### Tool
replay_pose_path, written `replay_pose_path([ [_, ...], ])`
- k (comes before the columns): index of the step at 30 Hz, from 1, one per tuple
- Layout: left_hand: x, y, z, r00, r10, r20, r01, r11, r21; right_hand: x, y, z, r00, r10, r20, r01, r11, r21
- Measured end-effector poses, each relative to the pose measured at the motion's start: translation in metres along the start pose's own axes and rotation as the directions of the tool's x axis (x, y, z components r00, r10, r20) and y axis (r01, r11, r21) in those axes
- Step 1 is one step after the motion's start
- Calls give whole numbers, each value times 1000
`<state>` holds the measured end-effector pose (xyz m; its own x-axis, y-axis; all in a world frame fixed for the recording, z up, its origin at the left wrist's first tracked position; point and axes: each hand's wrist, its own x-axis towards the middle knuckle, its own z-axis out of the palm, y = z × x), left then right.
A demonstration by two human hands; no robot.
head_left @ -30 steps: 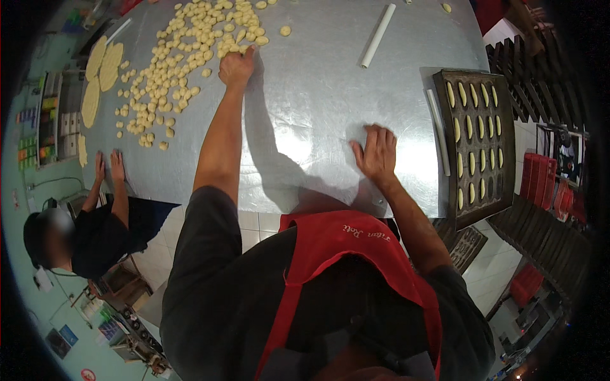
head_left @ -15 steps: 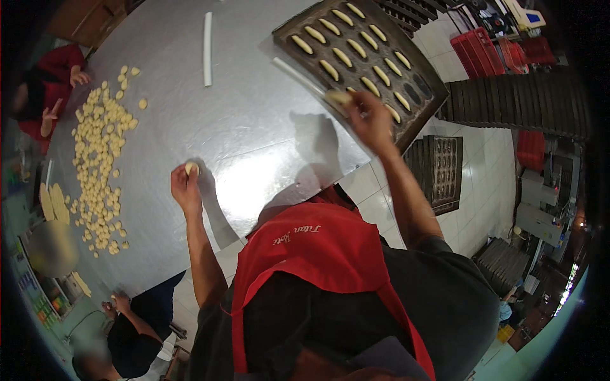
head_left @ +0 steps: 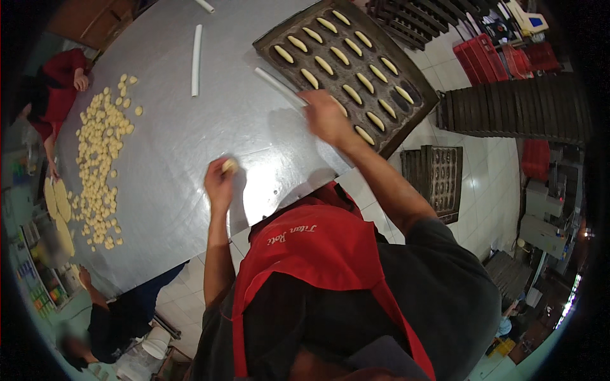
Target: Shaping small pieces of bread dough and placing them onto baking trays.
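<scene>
Left hand (head_left: 219, 181) grips a dough piece (head_left: 229, 166); right hand (head_left: 325, 117), fingers curled, grip unclear, at the mould tray (head_left: 273, 39), mostly filled. A big dough pile (head_left: 100, 159) waits.

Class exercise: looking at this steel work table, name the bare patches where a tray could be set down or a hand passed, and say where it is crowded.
Bare steel lies between the dough pieces and the moulded tray, around the white rod, and on the table below the left hand. Crowded: the dough heap at the left edge, and the tray corner where the right hand works.
</scene>
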<state>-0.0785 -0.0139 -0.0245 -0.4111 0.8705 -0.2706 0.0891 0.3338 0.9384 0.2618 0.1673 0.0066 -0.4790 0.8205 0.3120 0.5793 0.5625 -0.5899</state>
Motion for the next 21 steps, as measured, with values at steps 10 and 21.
replay_pose_path([
  [10,-53,28,17,853,449,267,-470,439,766,-7,-88,83,938,-99,333,138,986,-95],
  [21,-28,13,-10,839,402,368,-517,374,770,-14,-124,104,928,-98,360,88,995,44],
])
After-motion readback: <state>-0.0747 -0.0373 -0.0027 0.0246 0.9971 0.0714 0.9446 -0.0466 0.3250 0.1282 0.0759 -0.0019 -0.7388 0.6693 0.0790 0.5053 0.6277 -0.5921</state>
